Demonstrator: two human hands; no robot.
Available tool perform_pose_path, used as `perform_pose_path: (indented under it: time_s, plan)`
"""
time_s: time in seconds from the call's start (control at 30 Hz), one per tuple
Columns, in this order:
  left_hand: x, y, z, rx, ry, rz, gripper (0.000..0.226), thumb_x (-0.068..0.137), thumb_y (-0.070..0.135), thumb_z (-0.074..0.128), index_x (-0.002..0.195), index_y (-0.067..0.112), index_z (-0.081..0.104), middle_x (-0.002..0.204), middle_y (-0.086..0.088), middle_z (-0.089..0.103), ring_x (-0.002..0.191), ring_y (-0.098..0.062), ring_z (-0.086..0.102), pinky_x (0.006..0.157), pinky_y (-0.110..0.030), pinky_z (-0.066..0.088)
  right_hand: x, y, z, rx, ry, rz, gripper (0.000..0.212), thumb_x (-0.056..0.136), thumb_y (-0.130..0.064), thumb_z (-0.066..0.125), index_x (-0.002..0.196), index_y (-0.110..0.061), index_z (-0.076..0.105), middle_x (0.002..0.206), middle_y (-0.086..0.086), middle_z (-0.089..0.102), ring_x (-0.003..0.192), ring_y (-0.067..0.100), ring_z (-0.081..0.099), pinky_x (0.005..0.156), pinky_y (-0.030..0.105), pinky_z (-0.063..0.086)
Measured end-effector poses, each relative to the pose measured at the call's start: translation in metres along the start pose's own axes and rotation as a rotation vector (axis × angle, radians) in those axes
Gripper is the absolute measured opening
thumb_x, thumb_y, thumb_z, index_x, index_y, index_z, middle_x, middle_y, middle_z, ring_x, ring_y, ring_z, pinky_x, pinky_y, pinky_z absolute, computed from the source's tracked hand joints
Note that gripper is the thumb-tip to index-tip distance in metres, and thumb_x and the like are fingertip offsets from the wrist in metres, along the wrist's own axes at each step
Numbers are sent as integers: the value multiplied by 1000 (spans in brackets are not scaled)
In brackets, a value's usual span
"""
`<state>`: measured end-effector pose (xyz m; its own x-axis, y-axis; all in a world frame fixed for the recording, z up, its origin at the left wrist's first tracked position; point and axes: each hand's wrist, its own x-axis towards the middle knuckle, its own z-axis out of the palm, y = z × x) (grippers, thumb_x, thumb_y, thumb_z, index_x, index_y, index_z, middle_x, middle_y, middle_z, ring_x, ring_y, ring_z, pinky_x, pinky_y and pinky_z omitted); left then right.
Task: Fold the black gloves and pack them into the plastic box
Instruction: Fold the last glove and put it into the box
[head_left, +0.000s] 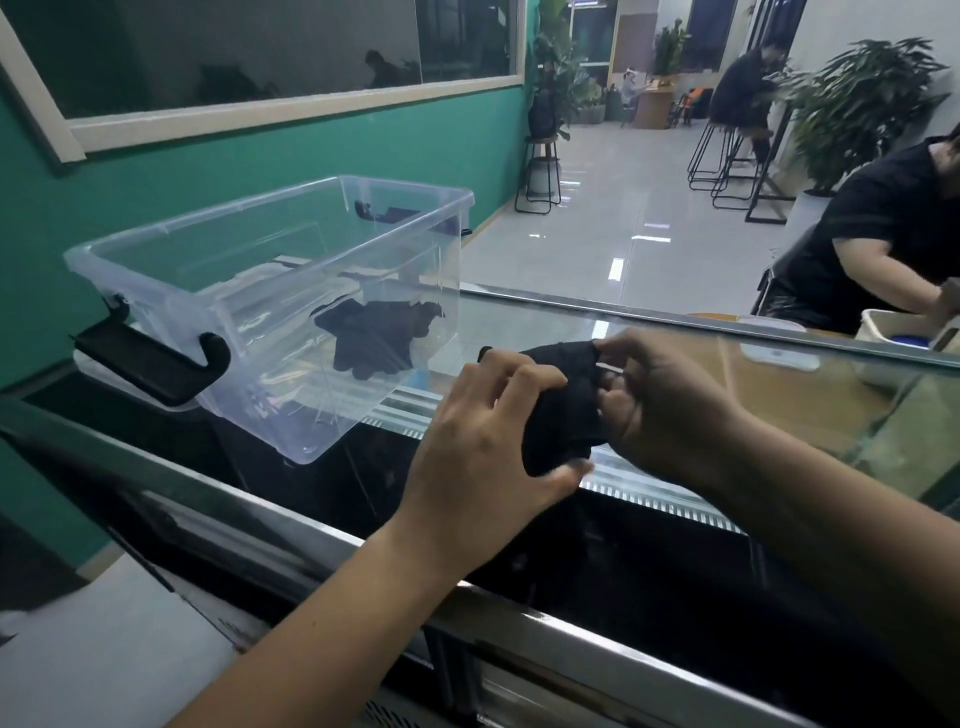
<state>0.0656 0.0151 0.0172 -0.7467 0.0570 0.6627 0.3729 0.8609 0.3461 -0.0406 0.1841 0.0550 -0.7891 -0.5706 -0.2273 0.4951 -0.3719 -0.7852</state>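
Left grip: clenched on bunched black fabric glove
Right grip: pinching same glove
Clear plastic box: on glass counter, black gloves inside

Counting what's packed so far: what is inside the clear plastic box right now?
A crumpled heap of black gloves lies on the floor of the plastic box. How many are in the heap cannot be told. Another black glove is outside, held in the left hand and right hand.
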Motion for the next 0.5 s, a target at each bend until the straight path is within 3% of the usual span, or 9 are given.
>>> perform_pose_path:
  time_s: [0.07, 0.1, 0.17, 0.23, 0.3, 0.4, 0.5]
  plan:
    - [0, -5, 3, 76, 31, 41, 56, 80, 36, 90, 128, 18, 69, 128, 0, 62, 110, -20, 62, 92, -40, 61, 2, 4, -2, 9, 25, 5, 31, 103, -16, 48, 108, 5, 71, 84, 12, 73, 66, 20, 68, 62, 21, 61]
    - [-1, -8, 3, 99, 42, 62, 50, 81, 29, 89, 126, 16, 71, 126, -2, 64, 108, -21, 63, 91, -42, 61, 2, 5, -2, 22, 39, 15, 30, 102, -17, 51, 109, 4, 71, 84, 11, 73, 68, 19, 67, 70, 17, 54]
    - [-2, -15, 2, 132, 79, 108, 39, 83, 15, 85, 120, 14, 76, 120, -3, 69, 105, -23, 64, 90, -44, 60, 4, 8, -4, 42, 54, 28, 31, 100, -18, 55, 118, 3, 67, 86, 10, 70, 72, 18, 63, 79, 22, 41]
    - [-1, -20, 0, 126, 126, 139, 28, 85, 6, 79, 112, 12, 80, 110, -3, 73, 99, -23, 66, 87, -44, 59, 5, 11, -4, 24, 57, 26, 32, 102, -21, 53, 123, 1, 63, 88, 11, 70, 74, 21, 66, 80, 24, 51]
    - [3, -23, -5, 97, 157, 139, 20, 90, 3, 78, 107, 11, 83, 103, -2, 75, 95, -22, 67, 84, -42, 59, 4, 13, -1, -37, 61, 41, 37, 107, -29, 48, 124, 1, 62, 90, 15, 75, 79, 25, 74, 78, 32, 64]
    - [9, -23, -13, 38, 144, 98, 17, 93, 10, 85, 109, 13, 84, 102, 0, 75, 96, -21, 69, 85, -37, 59, 0, 16, 4, -111, 35, 140, 59, 108, -46, 50, 136, 5, 58, 96, 20, 78, 92, 32, 79, 99, 41, 63]
    - [6, -24, -16, -24, 77, 79, 19, 92, 13, 86, 110, 17, 84, 101, 3, 73, 96, -19, 69, 83, -36, 59, -2, 16, 5, -128, -27, 197, 72, 104, -54, 55, 147, 3, 55, 118, 24, 74, 108, 36, 77, 104, 46, 60]
